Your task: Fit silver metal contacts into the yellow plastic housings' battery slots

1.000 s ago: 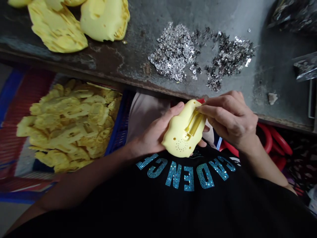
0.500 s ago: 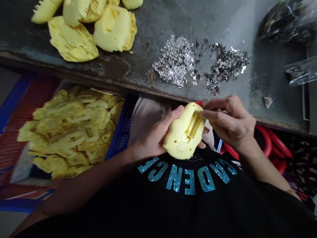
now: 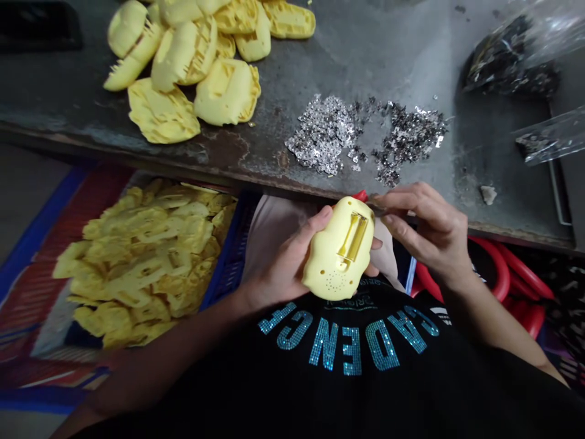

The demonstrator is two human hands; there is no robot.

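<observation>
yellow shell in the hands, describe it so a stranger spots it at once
Just below the front edge of the dark bench, the left hand cradles a yellow plastic shell, the right hand at its top end. Unlike the yellow pieces heaped on the bench and in the blue crate, it is held, and shows a raised rectangular slot and a cluster of tiny holes.

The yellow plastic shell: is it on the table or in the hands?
In the hands: the left hand cradles the yellow plastic shell from below; the right hand touches its top edge.
</observation>
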